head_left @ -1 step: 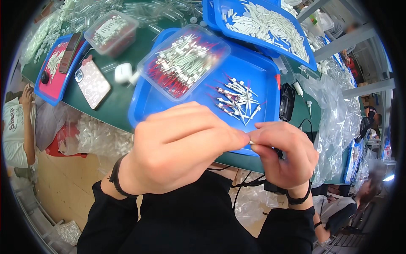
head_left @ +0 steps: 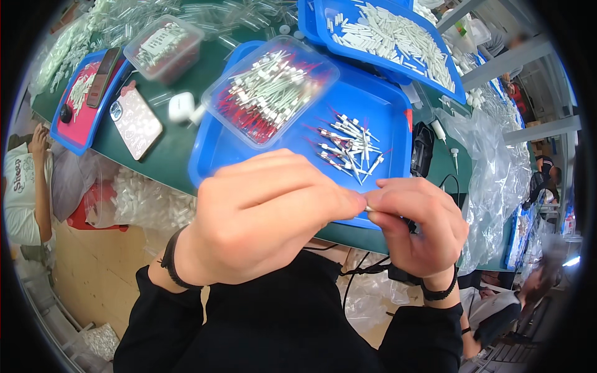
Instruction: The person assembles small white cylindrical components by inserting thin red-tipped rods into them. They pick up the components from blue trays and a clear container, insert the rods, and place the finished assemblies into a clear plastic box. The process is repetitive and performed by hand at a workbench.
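Note:
My left hand [head_left: 273, 211] and my right hand [head_left: 423, 217] meet fingertip to fingertip over the near edge of a large blue tray [head_left: 217, 146]. Both are closed in a pinch on a small white piece [head_left: 370, 209]. Only a short end of it shows; the fingers cover the rest. Just beyond my hands, a loose pile of white stick-shaped parts with thin red wires [head_left: 351, 146] lies in the tray. A clear plastic box [head_left: 214, 102] packed with many similar white and red parts rests on the tray's left side.
Another blue tray [head_left: 460, 87] at the back holds short white tubes. To the left are a smaller clear box [head_left: 165, 71], a patterned phone [head_left: 138, 124], a white case [head_left: 181, 107] and a small blue-rimmed tray [head_left: 74, 142]. Plastic bags [head_left: 488, 180] drape the right side; people sit nearby.
My hands and the piece between them stay in place. At the lower right, the other person has shifted slightly.

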`<state>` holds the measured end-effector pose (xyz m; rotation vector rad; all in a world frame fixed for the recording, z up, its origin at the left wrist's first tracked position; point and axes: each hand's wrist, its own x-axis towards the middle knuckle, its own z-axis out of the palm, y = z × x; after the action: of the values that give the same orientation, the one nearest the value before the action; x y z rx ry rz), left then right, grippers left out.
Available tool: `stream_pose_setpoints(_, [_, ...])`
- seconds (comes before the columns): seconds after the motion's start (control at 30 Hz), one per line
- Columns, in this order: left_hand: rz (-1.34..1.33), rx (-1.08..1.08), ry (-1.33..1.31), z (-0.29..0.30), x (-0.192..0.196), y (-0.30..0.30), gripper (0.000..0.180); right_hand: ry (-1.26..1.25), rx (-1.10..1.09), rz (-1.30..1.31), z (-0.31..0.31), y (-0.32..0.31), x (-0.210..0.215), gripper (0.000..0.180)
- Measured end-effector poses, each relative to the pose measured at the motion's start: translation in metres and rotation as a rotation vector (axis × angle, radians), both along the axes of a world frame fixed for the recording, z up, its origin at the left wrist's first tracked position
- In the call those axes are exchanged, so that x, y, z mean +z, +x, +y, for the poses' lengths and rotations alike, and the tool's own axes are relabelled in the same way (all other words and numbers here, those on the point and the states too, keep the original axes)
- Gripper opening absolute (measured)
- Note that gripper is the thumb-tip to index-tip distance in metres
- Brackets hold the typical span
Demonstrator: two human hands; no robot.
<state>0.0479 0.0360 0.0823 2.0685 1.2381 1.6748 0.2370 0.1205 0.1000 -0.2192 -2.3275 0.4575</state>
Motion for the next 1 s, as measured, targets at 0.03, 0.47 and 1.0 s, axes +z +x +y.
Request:
stream_pose_setpoints(0.03, [-0.005,0.000,0.002,0.000,-0.001,0.000,0.024,0.021,0.000,0.003,0.001,0.000,-0.001,0.021])
stream_pose_setpoints(0.47, [0.103,0.080,-0.222,0.022,-0.011,-0.017,0.028,-0.194,-0.145,-0.364,0.032,-0.003,-0.005,0.035])
stream_pose_setpoints(1.0, [0.481,0.482,-0.641,0.074,-0.046,-0.062,0.010,-0.145,-0.879,-0.601,0.261,0.007,-0.035,0.027])
